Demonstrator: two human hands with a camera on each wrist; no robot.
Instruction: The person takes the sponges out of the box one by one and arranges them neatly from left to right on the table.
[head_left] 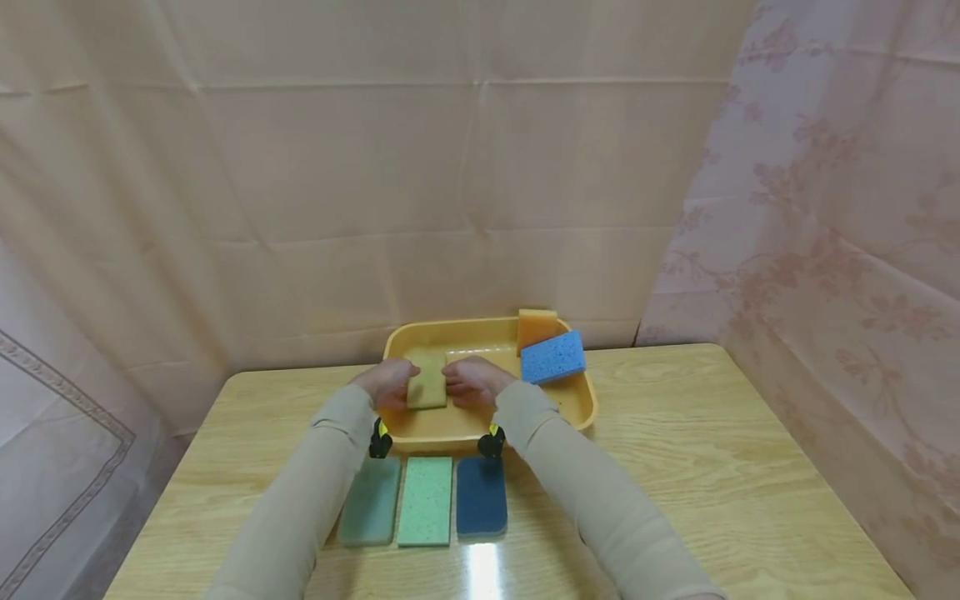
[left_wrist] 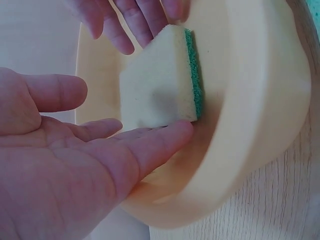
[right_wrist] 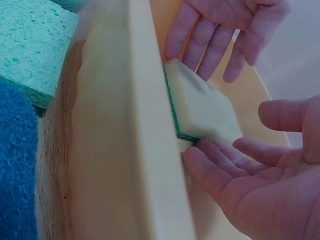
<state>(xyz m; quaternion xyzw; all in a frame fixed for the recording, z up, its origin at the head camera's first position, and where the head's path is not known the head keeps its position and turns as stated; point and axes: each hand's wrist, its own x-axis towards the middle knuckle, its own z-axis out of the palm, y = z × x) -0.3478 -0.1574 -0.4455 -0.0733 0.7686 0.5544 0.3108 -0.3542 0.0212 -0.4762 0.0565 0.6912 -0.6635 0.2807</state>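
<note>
Both our left hand (head_left: 387, 382) and right hand (head_left: 477, 379) flank, fingers extended and thumbs spread wide, the pale-yellow, green-backed scouring sponge (head_left: 427, 383) in the left part of our yellow plastic tub (head_left: 438, 440).

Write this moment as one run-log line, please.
Left hand: beside cream-and-green scouring sponge | right hand: opposite side | sponge: in or just above yellow tray | blue sponge: tray's right end

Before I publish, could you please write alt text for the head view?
A left hand and right hand flank a yellow sponge in a yellow tray. An orange sponge and blue sponge rest at the tray's right end; three pads lie in a row before it on a wooden table.
</note>
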